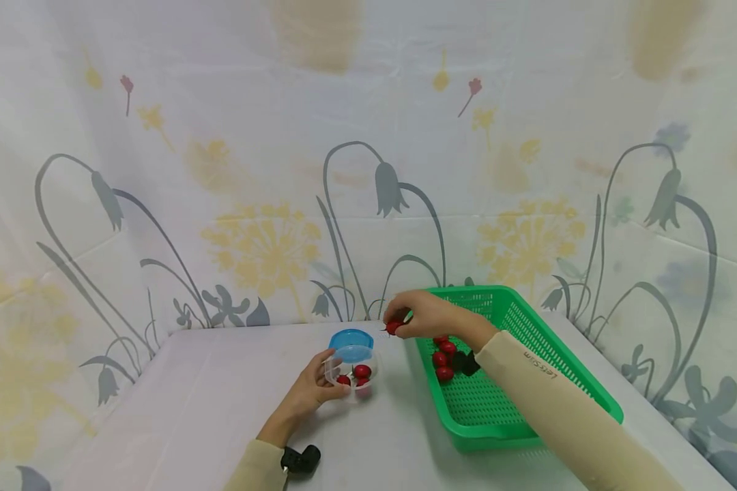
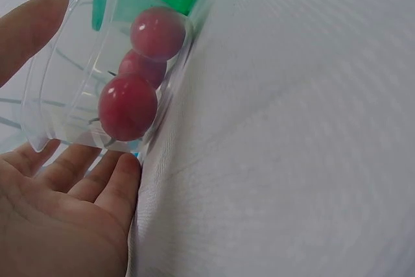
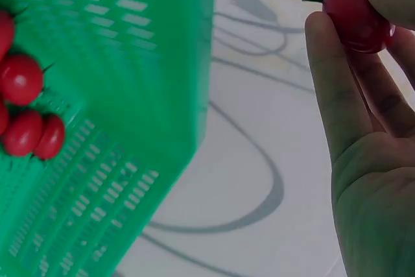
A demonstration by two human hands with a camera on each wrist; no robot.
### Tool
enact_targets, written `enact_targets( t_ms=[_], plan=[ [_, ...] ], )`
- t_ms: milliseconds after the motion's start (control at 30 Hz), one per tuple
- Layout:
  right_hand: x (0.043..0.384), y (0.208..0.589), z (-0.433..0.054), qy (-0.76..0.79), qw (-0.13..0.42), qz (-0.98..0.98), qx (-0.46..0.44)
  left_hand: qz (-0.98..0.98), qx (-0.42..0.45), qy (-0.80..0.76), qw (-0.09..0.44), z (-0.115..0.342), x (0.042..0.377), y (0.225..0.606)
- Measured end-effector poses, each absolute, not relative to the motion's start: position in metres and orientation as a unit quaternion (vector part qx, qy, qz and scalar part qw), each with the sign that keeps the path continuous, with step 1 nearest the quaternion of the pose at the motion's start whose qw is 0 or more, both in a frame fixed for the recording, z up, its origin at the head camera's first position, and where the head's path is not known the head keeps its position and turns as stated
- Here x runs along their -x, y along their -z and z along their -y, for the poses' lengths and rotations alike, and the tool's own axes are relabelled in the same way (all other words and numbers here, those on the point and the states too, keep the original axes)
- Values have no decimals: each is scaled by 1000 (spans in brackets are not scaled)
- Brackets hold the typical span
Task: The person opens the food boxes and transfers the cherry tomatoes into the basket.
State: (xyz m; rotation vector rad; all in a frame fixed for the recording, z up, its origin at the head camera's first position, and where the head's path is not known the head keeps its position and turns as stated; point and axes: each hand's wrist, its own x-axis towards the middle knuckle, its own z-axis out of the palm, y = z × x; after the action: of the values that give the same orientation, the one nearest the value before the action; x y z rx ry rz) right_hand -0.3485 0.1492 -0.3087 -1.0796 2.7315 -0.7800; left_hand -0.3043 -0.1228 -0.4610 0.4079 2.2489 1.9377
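Note:
My left hand (image 1: 310, 392) grips a small clear plastic cup (image 2: 68, 89) on the table, fingers on one side and thumb on the other. Three cherry tomatoes (image 2: 128, 107) show through its wall, at the bottom. Just behind the cup, a blue lid (image 1: 350, 337) lies on the tabletop. My right hand (image 1: 426, 315) pinches another cherry tomato (image 3: 353, 14) between thumb and fingertips, its green stem sticking out. That hand is raised beside the near-left rim of a green basket (image 1: 565, 341), to the right of the cup and lid.
Several more cherry tomatoes (image 1: 444, 374) lie inside the green basket along its left side. A white cloth covers the table (image 1: 221, 395). Behind it hangs a flower-printed curtain (image 1: 368, 245). My right forearm (image 1: 559, 402) reaches across the basket.

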Motion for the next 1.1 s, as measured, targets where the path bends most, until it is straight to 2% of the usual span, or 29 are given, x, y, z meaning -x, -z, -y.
enact_targets(
  t_ms=[333,633,1100],
  plan=[
    [347,314,-207,264,26,-900,345,-754,-132,-640,66,123,304,460],
    [354,339,-237,242,62,-915,316,-759,-131,-635,65,122,305,460],
    [355,365,-246,229,122,-913,316,-754,-136,-639,72,124,303,458]
  ],
)
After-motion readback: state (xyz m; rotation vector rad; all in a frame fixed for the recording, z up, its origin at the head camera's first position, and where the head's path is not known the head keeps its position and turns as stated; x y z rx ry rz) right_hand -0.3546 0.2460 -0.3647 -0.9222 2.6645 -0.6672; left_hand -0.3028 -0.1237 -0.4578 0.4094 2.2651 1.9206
